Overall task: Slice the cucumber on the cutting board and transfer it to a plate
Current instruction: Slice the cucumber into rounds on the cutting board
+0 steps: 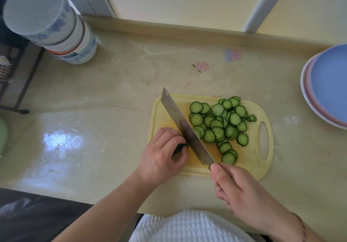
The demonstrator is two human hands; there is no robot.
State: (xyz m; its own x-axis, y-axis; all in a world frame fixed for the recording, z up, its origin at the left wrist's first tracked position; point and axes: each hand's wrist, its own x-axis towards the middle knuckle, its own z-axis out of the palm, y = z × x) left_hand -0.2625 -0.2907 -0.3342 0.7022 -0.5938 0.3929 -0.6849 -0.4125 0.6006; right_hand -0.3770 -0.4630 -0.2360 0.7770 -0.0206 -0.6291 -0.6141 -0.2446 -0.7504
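The left hand (pixel 162 154) is curled shut over the last dark-green cucumber stub (pixel 181 148), which lies just left of the cleaver (pixel 185 127), its short axis running across the blade; this is the nearer hand to the stub, so the next cut turns on how little cucumber shows past its fingertips. The right hand (pixel 238 187) is clamped around the hidden handle, holding the flat steel blade edge-down on the pale yellow plastic cutting board (pixel 249 164). Right of the blade lies a loose pile of thin, ridged-rim slices (pixel 220 123), and the stacked smooth blue plates (pixel 326 89) sit well apart, farther right.
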